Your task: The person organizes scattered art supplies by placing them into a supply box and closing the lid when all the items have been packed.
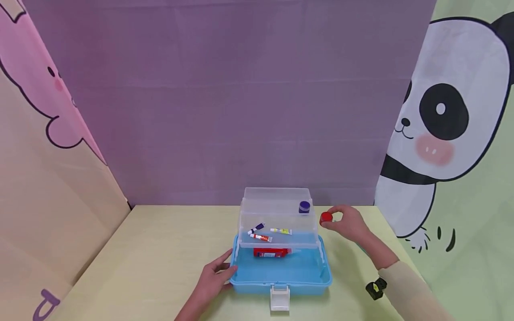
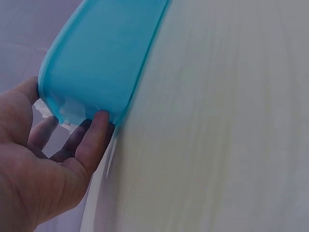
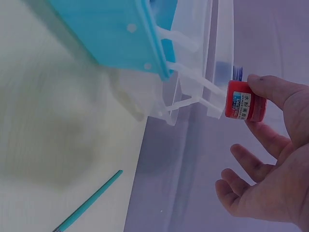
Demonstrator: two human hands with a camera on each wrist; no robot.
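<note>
A blue storage box [image 1: 281, 290] stands with its clear tiered trays [image 1: 277, 191] raised at the back. My left hand [image 1: 214, 276] holds the box's left end, thumb at the rim and fingers against the outer wall, as the left wrist view also shows [image 2: 58, 169]. Between thumb and fingertip, my right hand [image 1: 349, 223] pinches a small red paint jar [image 3: 245, 101] just right of the upper tray. A purple paint jar [image 1: 304, 207] sits in that tray. Small paint tubes, purple [image 1: 257, 228], orange [image 1: 261, 238] and yellow [image 1: 281, 231], lie in the lower tray.
A red bottle [image 1: 271, 253] lies in the box's base beneath the trays. The white latch [image 1: 279, 298] hangs down in front. A teal brush-like stick [image 3: 91, 200] lies on the table to the right. A purple cloth wall [image 1: 209, 111] rises behind the table.
</note>
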